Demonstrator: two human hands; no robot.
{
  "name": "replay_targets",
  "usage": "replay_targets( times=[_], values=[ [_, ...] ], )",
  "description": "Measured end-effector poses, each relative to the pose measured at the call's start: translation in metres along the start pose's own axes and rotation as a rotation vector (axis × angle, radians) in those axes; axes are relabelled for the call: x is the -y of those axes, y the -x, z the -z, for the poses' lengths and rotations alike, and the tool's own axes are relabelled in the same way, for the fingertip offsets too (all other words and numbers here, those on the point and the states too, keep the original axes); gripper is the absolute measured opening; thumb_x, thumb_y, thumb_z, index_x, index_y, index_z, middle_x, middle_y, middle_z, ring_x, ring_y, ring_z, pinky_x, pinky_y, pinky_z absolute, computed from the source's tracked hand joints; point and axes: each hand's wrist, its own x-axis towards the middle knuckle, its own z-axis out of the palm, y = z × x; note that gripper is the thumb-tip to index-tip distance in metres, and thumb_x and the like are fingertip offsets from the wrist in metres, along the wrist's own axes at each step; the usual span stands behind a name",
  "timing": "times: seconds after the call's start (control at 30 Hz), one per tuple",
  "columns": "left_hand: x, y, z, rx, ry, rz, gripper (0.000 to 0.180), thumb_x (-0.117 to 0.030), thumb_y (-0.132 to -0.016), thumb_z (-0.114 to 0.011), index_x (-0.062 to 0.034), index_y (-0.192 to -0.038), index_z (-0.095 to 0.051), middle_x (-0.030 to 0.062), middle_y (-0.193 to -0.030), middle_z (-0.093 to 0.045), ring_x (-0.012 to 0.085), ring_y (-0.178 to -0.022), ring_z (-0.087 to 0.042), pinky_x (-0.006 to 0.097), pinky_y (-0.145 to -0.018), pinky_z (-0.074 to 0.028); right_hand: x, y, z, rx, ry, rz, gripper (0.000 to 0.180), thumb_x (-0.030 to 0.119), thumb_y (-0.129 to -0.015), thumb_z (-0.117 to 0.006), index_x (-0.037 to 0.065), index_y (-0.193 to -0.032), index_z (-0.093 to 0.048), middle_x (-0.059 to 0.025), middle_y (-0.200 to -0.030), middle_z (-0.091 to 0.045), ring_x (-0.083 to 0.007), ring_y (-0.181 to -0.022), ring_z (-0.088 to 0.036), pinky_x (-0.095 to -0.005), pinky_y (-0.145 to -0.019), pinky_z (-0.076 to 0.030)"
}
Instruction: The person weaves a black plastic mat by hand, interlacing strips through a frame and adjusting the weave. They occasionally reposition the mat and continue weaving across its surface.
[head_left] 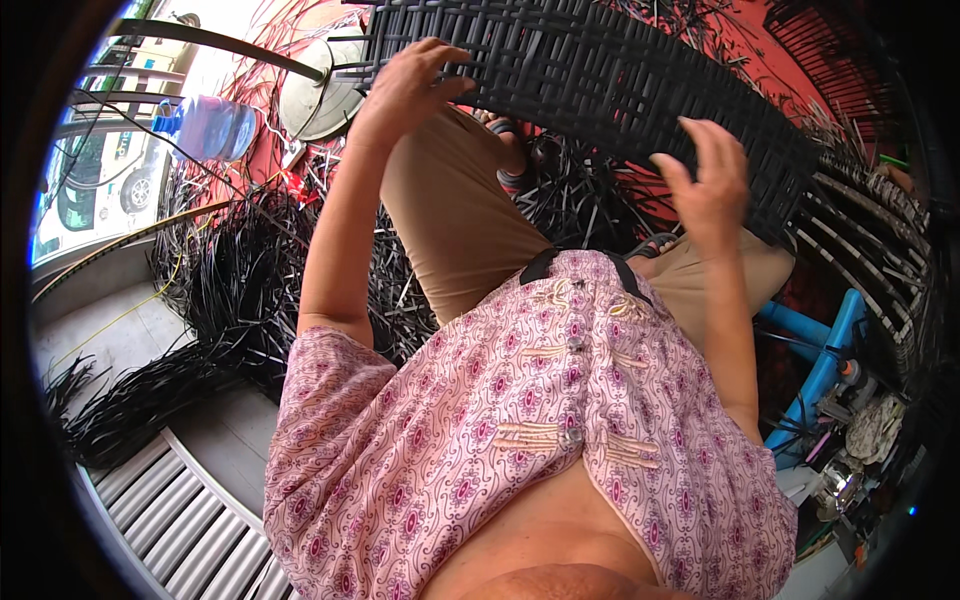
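Observation:
A large black woven panel of flat plastic strips arches across the top of the view, above my knees. My left hand grips its near left edge, fingers curled over the weave. My right hand rests on the panel's lower right part, fingers spread and bent against the strips. Loose strip ends stick out from the panel's left edge. My pink patterned shirt and tan trousers fill the middle.
Heaps of loose black strips lie on the floor to the left. A clear blue-capped water jug and a pale round fan base stand at upper left. Blue pipes and another woven frame sit at right.

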Motion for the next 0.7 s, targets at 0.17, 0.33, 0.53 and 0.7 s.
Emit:
replay_targets(
  times=[0.17, 0.33, 0.53, 0.7],
  values=[
    [-0.028, 0.003, -0.032, -0.004, -0.201, -0.057, 0.056, -0.031, -0.083, -0.076, -0.0084, -0.132, -0.063, 0.0088, -0.129, -0.059, 0.0299, -0.125, -0.053, 0.043, -0.104, -0.042, 0.032, -0.011, -0.064, 0.166, 0.071, 0.053, 0.077, 0.026, -0.070, -0.088, 0.014, -0.140, -0.055, -0.0049, -0.130, -0.055, -0.0258, -0.122, -0.052, -0.0428, -0.106, -0.038],
    [-0.047, 0.023, -0.017, 0.075, -0.246, -0.015, 0.055, -0.030, -0.083, -0.074, -0.0080, -0.133, -0.062, 0.0096, -0.124, -0.059, 0.0296, -0.121, -0.053, 0.043, -0.104, -0.040, 0.036, -0.001, -0.076, 0.141, 0.095, 0.057, 0.071, 0.021, -0.068, -0.088, 0.015, -0.132, -0.058, -0.0041, -0.116, -0.056, -0.0243, -0.110, -0.054, -0.0421, -0.098, -0.041],
    [-0.066, 0.002, -0.046, -0.023, -0.184, -0.143, 0.063, -0.041, -0.079, -0.079, -0.0089, -0.130, -0.063, 0.0088, -0.125, -0.059, 0.0299, -0.121, -0.053, 0.044, -0.104, -0.039, 0.024, 0.006, -0.083, 0.037, 0.007, 0.109, 0.065, 0.019, -0.070, -0.086, 0.015, -0.130, -0.061, -0.0031, -0.115, -0.056, -0.0252, -0.107, -0.054, -0.0410, -0.093, -0.043],
    [-0.083, -0.010, -0.068, -0.168, -0.235, -0.150, 0.067, -0.056, -0.084, -0.073, -0.0089, -0.130, -0.064, 0.0120, -0.125, -0.057, 0.0325, -0.117, -0.053, 0.046, -0.102, -0.040, 0.024, 0.007, -0.084, 0.050, -0.027, 0.079, 0.066, 0.030, -0.074, -0.085, 0.015, -0.134, -0.060, -0.0038, -0.120, -0.056, -0.0265, -0.110, -0.052, -0.0425, -0.095, -0.042]
  ],
)
